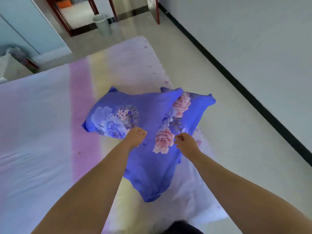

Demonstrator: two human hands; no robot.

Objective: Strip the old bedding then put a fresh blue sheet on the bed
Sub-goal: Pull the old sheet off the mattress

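Left hand (135,136), arm outstretched, fist curled on soft blue floral cotton sheet (148,132) at frame centre; right hand (185,144) pinches the same rumpled cloth. Sheet billows over pale pastel-striped mattress (50,115). Grey plastic bin (103,24) upper centre; black skirting (253,98) along right.

Bare mattress (38,125) left of bunched blue sheet (148,119).
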